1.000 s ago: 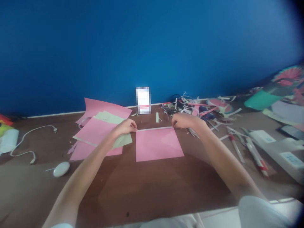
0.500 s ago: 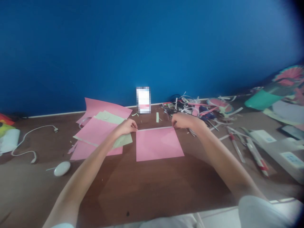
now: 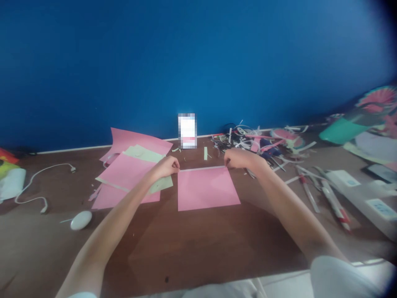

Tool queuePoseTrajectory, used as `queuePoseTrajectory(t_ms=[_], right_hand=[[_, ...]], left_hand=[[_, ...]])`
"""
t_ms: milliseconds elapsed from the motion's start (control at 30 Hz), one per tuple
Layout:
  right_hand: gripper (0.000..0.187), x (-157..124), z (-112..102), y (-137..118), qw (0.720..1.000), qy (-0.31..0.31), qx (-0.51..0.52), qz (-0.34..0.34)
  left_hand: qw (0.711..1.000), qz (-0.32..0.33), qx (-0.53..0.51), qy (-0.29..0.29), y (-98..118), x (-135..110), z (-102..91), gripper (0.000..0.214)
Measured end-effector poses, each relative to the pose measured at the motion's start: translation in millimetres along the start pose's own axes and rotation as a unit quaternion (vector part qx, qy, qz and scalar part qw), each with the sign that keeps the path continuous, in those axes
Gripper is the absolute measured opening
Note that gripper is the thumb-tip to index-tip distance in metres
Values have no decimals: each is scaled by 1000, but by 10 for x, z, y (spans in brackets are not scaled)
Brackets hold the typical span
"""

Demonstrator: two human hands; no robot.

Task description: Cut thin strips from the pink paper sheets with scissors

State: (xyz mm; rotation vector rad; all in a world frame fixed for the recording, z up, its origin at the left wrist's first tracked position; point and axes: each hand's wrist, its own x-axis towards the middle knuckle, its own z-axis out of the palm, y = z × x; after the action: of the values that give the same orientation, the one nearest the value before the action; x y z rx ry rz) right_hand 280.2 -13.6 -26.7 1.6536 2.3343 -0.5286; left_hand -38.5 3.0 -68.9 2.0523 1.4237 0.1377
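While overlapping pink and pale-green paper sheets [image 3: 136,166] lay left of centre, the left hand [image 3: 167,166] pinched the upper-left corner of a flat, rectangular pink paper sheet [image 3: 207,189] mid-frame; the right hand [image 3: 238,158] pinched its upper-right corner, presumably to hold the narrow, pale upper edge straight.

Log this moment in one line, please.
left hand: pinching pink sheet, far-left corner | right hand: pinching its far-right corner | far edge: pale strip | sheet: on table | nearby: papers left, scraps right
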Motion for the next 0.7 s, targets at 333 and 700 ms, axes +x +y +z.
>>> queuePoseTrajectory(t_ms=[333, 700], right_hand=[[24, 1, 76, -98, 998, 25, -44, 31], [30, -41, 102, -250, 995, 47, -86, 36]], left_hand=[[1000, -5, -6, -21, 6, 1, -5, 13], [999, -37, 19, -18, 29, -61, -38, 16]])
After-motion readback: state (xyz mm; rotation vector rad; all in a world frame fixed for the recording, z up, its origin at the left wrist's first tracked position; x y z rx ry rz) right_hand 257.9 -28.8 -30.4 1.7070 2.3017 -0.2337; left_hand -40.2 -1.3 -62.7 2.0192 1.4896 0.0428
